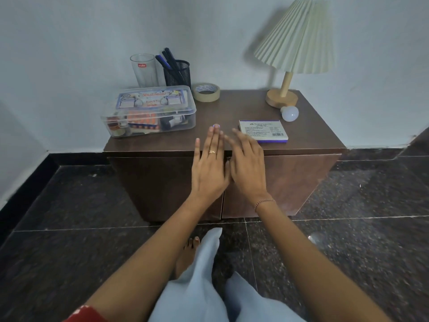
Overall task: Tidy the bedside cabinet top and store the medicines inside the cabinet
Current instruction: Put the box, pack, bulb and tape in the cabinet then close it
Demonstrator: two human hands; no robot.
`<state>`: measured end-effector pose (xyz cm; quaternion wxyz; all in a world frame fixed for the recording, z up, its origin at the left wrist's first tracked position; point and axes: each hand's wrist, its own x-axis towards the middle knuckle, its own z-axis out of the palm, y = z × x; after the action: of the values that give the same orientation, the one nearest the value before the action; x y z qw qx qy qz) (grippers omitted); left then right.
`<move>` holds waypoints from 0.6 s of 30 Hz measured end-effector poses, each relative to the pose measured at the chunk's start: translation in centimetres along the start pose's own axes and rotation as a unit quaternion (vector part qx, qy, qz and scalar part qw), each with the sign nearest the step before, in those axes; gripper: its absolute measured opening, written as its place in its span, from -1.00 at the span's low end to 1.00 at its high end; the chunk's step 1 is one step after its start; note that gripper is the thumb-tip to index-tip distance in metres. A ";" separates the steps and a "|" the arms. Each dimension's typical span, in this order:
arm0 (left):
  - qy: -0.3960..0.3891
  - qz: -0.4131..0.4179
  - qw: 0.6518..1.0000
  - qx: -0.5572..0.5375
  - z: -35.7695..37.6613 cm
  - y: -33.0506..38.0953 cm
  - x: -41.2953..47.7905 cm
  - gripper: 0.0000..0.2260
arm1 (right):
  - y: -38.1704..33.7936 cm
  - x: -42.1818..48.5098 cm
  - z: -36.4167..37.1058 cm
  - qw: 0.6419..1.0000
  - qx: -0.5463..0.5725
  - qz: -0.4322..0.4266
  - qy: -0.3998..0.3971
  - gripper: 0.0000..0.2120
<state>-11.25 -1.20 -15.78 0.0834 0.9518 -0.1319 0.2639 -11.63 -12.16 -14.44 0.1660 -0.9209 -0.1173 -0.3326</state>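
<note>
A clear plastic first-aid box point(148, 111) full of medicines sits at the left of the brown bedside cabinet top point(232, 112), its lid on. My left hand point(210, 163) and my right hand point(247, 163) are stretched side by side over the cabinet's front edge, fingers straight, holding nothing. Both cabinet doors point(278, 182) below are closed. A flat white and purple box point(263, 131) lies just right of my right fingertips.
At the back left stand a drinking glass point(144, 70) and a black mesh pen holder point(177, 74). A tape roll point(206, 92) lies beside them. A pleated lamp point(287, 59) and a loose white bulb point(289, 113) occupy the back right. Dark tiled floor surrounds the cabinet.
</note>
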 end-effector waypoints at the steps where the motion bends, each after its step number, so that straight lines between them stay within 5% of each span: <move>1: -0.005 0.010 1.000 0.005 0.3 0.0 -0.4 -0.36 | 0.2 -1.0 0.4 1.000 -0.011 0.010 0.004 -0.55; 6: -0.011 0.064 0.997 0.044 1.6 -1.2 -1.4 -0.32 | 1.4 -3.4 3.2 0.999 -0.040 0.013 0.005 -0.68; 18: 0.011 0.072 0.994 0.086 2.4 -1.5 -1.6 -0.23 | 3.0 -4.6 5.4 0.986 -0.150 -0.059 0.047 -0.57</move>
<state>-10.97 0.01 -18.83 -0.0166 0.9404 -0.1761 0.2903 -10.98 -13.37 -21.98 0.0112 -0.9102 -0.1119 -0.3986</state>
